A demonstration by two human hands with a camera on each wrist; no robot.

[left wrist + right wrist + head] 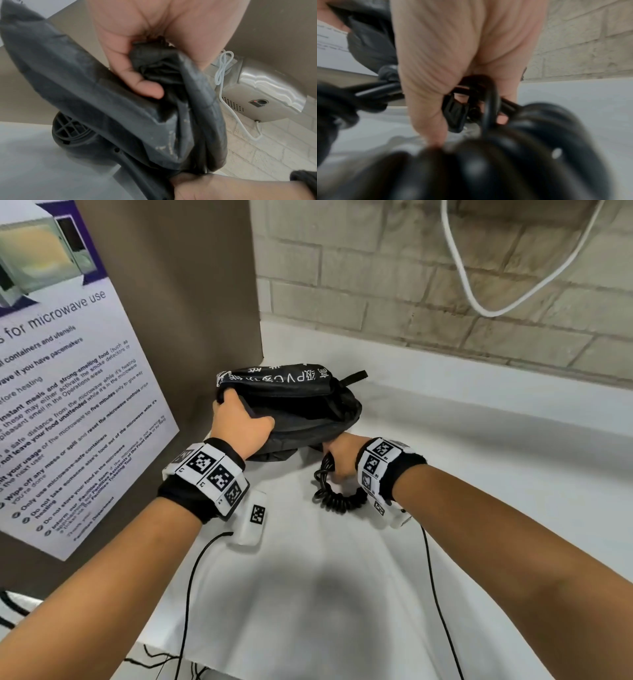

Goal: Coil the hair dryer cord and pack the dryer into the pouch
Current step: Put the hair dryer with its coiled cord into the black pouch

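A black pouch [308, 412] with white lettering is held above the white counter [445, 474], mouth open toward me. My left hand [239, 419] grips its near rim, fingers curled into the bunched fabric [154, 75]. The black hair dryer [72, 132] lies on the counter under the pouch [85, 88], rear grille showing, mostly hidden in the head view. Its handle runs down toward my right hand [223, 189]. That hand [337, 457] sits just below the pouch and grips loops of the black spiral cord [339, 499]. The cord [488, 169] blurs the right wrist view.
A brown panel with a microwave notice [68, 405] stands at the left. A brick wall [445, 285] runs behind, with a white cable [479, 306] hanging. A steel wall unit [265, 94] is mounted above. Thin black leads [191, 577] trail from my wrists over the counter's front edge.
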